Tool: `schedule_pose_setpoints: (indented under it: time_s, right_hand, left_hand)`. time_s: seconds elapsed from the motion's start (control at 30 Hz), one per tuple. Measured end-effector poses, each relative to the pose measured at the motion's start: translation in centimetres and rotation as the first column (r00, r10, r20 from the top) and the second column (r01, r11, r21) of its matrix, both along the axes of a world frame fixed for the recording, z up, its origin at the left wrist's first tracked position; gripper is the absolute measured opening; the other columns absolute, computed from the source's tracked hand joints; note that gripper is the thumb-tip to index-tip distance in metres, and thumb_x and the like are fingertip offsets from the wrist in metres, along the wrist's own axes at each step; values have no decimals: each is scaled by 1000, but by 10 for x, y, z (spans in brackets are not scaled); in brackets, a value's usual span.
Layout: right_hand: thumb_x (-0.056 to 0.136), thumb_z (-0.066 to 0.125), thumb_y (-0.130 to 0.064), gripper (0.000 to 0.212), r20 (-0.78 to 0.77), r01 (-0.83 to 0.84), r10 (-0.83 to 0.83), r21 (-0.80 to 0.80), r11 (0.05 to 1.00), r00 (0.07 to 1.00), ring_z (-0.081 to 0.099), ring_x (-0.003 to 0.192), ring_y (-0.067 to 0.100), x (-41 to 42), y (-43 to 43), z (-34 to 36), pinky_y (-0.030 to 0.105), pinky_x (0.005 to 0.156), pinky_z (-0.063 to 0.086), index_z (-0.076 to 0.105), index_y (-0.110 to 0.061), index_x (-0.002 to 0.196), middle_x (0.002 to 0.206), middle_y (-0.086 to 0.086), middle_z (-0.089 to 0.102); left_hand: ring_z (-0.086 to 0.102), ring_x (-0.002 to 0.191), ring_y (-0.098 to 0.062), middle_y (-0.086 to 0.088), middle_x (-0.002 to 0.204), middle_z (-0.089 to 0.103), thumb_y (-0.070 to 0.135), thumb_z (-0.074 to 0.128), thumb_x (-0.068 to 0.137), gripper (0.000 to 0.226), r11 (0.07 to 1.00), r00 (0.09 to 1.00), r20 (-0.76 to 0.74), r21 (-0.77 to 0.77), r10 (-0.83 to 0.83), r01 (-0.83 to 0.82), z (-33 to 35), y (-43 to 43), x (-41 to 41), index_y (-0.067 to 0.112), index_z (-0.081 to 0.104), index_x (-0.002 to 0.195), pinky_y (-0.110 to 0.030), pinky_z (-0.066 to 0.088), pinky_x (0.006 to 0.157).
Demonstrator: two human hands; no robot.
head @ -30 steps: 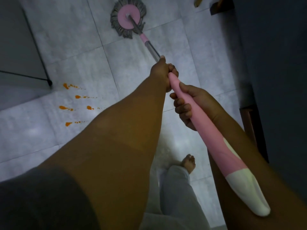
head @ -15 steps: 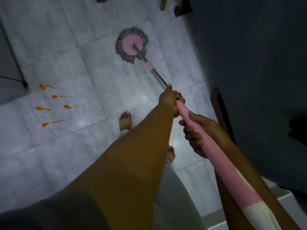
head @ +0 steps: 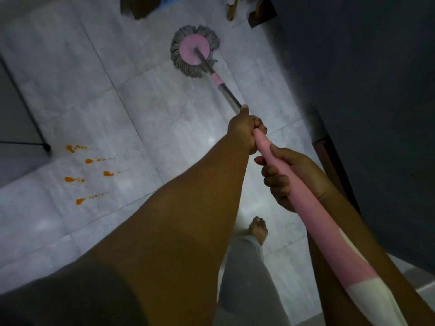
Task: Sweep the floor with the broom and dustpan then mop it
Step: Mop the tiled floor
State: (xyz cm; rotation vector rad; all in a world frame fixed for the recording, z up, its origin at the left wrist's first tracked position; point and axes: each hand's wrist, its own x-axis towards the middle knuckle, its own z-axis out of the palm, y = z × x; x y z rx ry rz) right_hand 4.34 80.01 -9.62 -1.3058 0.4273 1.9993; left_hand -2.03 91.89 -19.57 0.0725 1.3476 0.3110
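Note:
A round mop head with a pink disc and grey strands lies flat on the grey tiled floor at the top middle. Its metal and pink handle runs down to the right towards me. My left hand grips the handle where the metal meets the pink grip. My right hand holds the pink grip just behind it. Several orange spill marks sit on the tiles at the left, well apart from the mop head. No broom or dustpan shows.
A thin black frame leg stands at the left beside the orange marks. A dark wall fills the right side. Dim wooden objects stand at the top edge. My bare foot rests on the tiles below the hands.
The mop head has swung across the tiles ahead, near the dark wall. My feet have shifted; one bare foot now shows below the hands. Both hands keep the same grip.

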Motion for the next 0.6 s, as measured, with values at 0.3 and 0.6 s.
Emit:
schedule_pose_setpoints:
  time_s: [0.3, 0.6]
  right_hand:
    - [94, 55, -37, 32, -5, 1, -1, 17, 1000, 1000, 45, 36, 6, -11, 82, -10, 16, 34, 41, 57, -6, 101, 60, -1, 51]
    - [95, 53, -37, 31, 25, -136, 137, -13, 991, 990, 43, 38, 6, -34, 47, 7, 15, 36, 37, 57, -6, 96, 60, 0, 49]
  left_hand:
    - [35, 33, -10, 4, 39, 38, 42, 48, 104, 44, 1000, 1000, -6, 1, 4, -4, 5, 83, -11, 14, 43, 70, -17, 31, 43]
    - [35, 43, -12, 2, 49, 39, 40, 47, 104, 42, 996, 995, 19, -1, 94, -94, 12, 38, -36, 13, 43, 72, -19, 31, 44]
